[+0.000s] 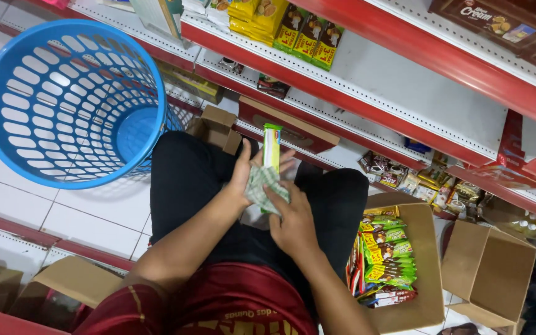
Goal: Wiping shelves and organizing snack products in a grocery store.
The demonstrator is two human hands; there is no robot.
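Hands meet over my lap: left hand steadies an upright green snack pack; right hand grips the patterned packets; sorting step, I judge; next needs a firm pinch.

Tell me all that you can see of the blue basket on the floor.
The blue basket is round, of what looks like plastic, with a smooth rim, latticed walls pierced by oblong holes, and a solid bottom. It stands upright on the white tiled floor, beside the person's dark-trousered knee. Nothing shows inside. Neither hand touches it.
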